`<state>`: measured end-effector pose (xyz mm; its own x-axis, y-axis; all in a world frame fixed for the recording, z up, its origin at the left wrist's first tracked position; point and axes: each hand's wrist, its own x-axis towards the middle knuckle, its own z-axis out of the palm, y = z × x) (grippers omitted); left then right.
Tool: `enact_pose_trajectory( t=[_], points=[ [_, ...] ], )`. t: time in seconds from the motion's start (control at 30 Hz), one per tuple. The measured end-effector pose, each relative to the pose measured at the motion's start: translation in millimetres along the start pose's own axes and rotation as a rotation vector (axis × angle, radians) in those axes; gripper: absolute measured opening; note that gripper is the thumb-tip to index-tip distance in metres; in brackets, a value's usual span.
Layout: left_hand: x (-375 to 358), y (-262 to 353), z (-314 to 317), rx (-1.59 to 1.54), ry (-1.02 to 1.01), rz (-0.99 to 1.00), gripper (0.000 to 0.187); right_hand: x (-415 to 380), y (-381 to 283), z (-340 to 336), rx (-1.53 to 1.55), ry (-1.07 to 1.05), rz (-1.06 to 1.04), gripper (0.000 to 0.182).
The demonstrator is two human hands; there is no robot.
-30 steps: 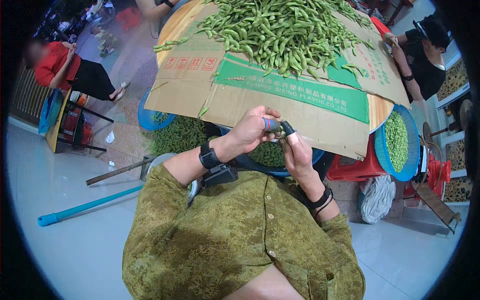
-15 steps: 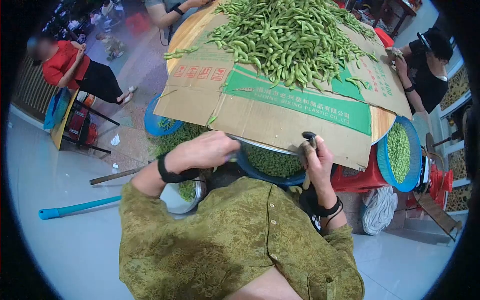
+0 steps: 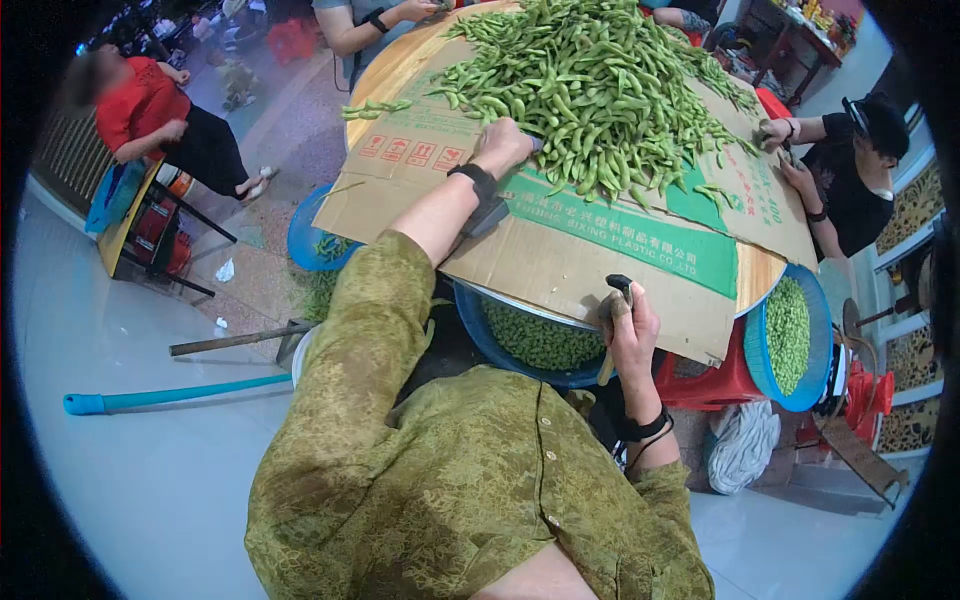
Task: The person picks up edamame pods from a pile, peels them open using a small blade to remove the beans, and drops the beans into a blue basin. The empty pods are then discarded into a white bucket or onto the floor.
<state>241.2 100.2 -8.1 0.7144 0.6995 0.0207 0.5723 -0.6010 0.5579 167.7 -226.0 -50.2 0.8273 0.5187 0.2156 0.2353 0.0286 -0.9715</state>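
Observation:
A large heap of green edamame pods [image 3: 590, 90] lies on flattened cardboard [image 3: 590, 270] over the round table. My left hand [image 3: 505, 147] is stretched out to the near left edge of the heap, touching or just beside the pods. Its fingertips are partly hidden, and a greyish cover shows on one digit. My right hand [image 3: 632, 325] is closed in front of the table edge round a small tool with a dark tip [image 3: 620, 284] and a pale handle sticking out below. Under it, a blue basin [image 3: 470, 318] holds shelled beans [image 3: 545, 335].
A blue basket of shelled beans [image 3: 788, 335] stands at right by a red stool [image 3: 700, 380]. Another blue basin [image 3: 310, 235] is at left. A person in black [image 3: 850, 180] handles pods at right; a person in red [image 3: 145, 110] sits at left. A teal pole [image 3: 180, 395] lies on the floor.
My left hand has moved from above the near table edge, forward and right, to the heap of pods. My right hand stays in nearly the same place, still round the tool.

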Motion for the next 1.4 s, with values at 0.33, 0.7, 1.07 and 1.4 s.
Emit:
enact_pose_trajectory(
  t=[0.33,0.7,1.07,1.4],
  points=[
    [-88,-17,-24,-0.515,-0.274,0.377,0.008,-1,-21,1,0.210,-0.066,0.118,0.034],
    [-201,-1,-17,-0.881,-0.740,0.266,0.011,-11,-28,22,0.852,-0.212,0.436,0.041],
    [-204,-4,-17,-0.927,-0.766,0.259,0.009,-16,-35,21,0.817,-0.255,0.358,0.043],
    [-202,-9,-17,-0.967,-0.818,0.295,0.008,-19,-32,20,0.735,-0.252,0.307,0.035]
  ],
)
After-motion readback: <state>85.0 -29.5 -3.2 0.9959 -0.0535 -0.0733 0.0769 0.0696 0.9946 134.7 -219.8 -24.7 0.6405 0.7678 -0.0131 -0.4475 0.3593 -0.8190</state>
